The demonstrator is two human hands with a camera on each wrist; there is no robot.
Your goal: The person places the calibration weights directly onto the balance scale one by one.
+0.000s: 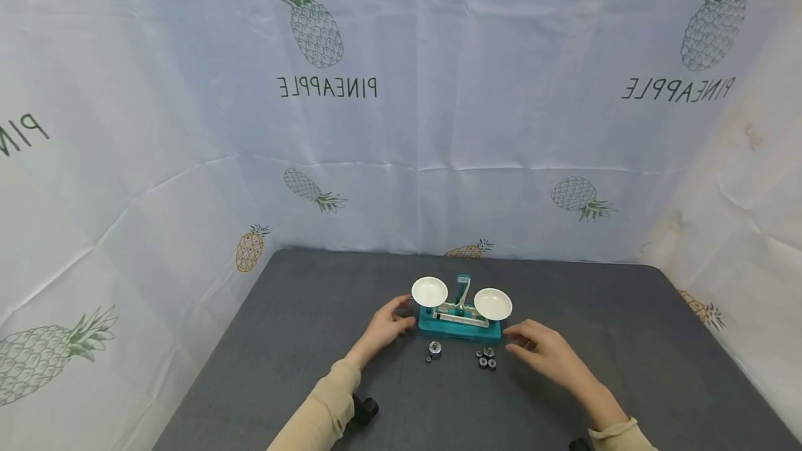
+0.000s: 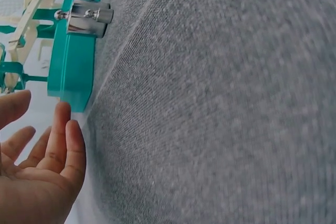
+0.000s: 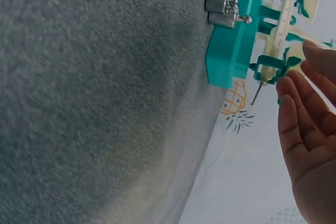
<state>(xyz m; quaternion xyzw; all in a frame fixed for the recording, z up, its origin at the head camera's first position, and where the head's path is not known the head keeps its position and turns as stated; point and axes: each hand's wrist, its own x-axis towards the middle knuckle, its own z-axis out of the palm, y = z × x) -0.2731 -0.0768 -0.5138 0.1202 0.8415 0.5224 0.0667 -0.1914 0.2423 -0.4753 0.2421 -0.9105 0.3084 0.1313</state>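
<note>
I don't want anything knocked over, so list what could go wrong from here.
1. The right hand is close to the four small weights on the near side of the balance; a sideways sweep could topple them.
2. The left hand is near the balance's left end; a bump there might jolt the left pan.

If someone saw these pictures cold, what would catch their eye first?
Probably the teal balance scale with two white pans, standing on the dark table between the left hand and the right hand. Small metal weights sit in two groups in front of it, and pineapple prints mark the pale cloth behind.
</note>
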